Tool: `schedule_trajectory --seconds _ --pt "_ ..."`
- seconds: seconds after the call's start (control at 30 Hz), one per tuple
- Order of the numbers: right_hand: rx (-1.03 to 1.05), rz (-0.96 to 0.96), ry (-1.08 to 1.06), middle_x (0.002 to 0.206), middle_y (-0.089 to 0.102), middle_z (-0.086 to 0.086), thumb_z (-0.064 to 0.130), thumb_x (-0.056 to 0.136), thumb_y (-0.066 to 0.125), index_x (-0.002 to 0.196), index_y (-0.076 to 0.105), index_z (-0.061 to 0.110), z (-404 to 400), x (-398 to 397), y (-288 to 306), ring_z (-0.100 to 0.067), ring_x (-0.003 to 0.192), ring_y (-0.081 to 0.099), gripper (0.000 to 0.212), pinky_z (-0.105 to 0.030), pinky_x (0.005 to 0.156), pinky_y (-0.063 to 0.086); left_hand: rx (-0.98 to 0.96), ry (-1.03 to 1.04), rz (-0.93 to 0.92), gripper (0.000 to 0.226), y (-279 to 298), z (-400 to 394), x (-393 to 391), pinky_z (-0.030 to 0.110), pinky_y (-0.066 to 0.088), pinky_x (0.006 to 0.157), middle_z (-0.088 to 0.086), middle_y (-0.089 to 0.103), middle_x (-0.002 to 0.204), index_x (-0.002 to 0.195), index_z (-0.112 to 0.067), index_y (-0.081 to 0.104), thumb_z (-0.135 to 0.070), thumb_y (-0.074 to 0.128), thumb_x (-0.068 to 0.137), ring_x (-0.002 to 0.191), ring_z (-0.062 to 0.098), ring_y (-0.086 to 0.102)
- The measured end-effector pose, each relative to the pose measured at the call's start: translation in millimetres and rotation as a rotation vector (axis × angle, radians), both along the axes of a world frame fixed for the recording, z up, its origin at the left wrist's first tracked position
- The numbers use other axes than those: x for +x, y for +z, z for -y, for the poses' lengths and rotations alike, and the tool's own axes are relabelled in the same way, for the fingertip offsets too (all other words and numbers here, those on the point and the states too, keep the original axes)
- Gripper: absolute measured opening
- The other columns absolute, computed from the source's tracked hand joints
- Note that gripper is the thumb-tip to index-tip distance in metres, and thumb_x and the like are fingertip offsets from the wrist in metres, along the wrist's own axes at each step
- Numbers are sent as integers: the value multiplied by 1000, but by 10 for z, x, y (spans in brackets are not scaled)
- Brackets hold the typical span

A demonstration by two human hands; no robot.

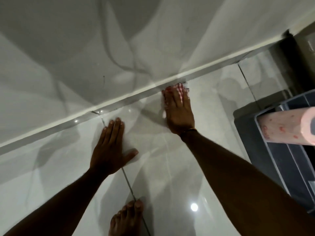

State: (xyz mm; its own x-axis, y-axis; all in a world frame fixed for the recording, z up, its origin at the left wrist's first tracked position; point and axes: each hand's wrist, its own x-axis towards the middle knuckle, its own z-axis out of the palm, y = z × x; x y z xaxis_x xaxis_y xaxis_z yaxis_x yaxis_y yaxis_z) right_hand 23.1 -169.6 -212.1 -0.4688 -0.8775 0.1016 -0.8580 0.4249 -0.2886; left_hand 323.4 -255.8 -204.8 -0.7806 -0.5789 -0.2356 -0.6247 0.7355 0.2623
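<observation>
My left hand [110, 147] lies flat on the glossy white tile floor [170, 171], fingers straight and together, thumb spread to the right. My right hand [179, 114] reaches farther ahead and presses a small white piece of paper with red marks [179, 87] onto the floor, right at the foot of the skirting [119, 99]. Its fingers look straight over the paper, and that area is blurred. Only the paper's far edge shows past the fingertips.
A grey plastic crate [289, 167] stands at the right with a roll of red-patterned paper [286, 128] lying across it. My bare foot [126, 218] is at the bottom centre. A white wall [85, 48] rises behind the skirting; a dark door frame [289, 53] is at upper right.
</observation>
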Motion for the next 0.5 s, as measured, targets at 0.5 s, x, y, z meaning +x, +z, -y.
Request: schedule_trajectory --seconds 0.5 --pt "228 51 -503 177 8 -29 40 101 10 168 14 -1 -242 -2118 1 -51 165 4 78 -61 137 0 -123 -11 25 113 -125 80 -65 46 7 133 16 12 177 167 -3 17 -78 48 89 164 33 7"
